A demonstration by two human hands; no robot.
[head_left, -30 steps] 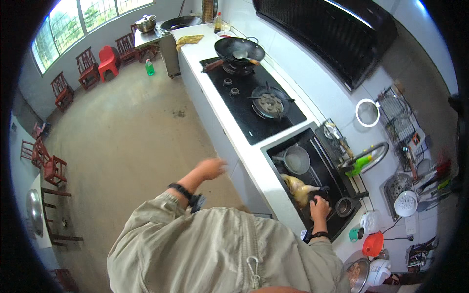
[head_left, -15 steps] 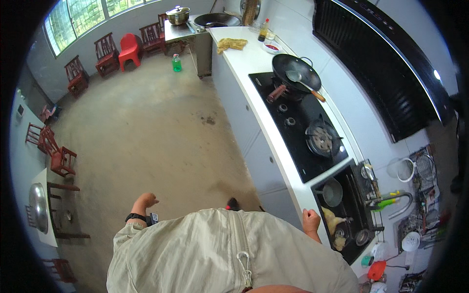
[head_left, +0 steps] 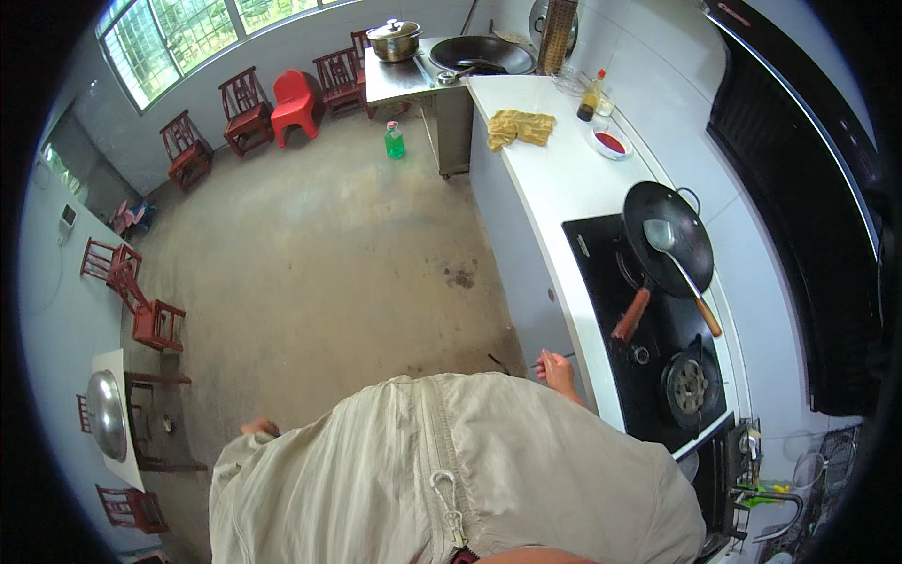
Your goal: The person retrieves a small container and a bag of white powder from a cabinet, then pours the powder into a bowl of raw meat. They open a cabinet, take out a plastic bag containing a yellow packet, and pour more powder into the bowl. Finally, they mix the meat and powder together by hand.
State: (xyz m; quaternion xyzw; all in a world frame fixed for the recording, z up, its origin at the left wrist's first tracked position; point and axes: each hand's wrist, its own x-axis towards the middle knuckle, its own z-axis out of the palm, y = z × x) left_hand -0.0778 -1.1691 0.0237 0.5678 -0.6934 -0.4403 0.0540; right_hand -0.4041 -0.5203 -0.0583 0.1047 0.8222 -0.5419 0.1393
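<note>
My right hand (head_left: 556, 372) hangs beside the front of the white counter (head_left: 554, 202), fingers curled, with nothing visible in it. Low on the left, part of my left hand (head_left: 260, 428) shows past the beige jacket sleeve; its fingers are mostly hidden. On the black gas stove (head_left: 587, 268) sits a dark wok (head_left: 691, 226) with a reddish-brown handle. A spatula (head_left: 660, 235) with a wooden grip lies in the wok. The near burner (head_left: 691, 383) has no pan on it.
Farther along the counter are a yellow cloth (head_left: 520, 130), a sauce bottle (head_left: 591, 97) and a bowl of red contents (head_left: 613, 143). Beyond stand a lidded pot (head_left: 394, 42) and another wok (head_left: 481, 52). A green jug (head_left: 395, 143) and a red chair (head_left: 294, 105) are on the floor.
The view has shifted forward along the counter, and the sink is now mostly hidden by my body. My right hand has swung forward; my left has dropped back, largely behind the sleeve.
</note>
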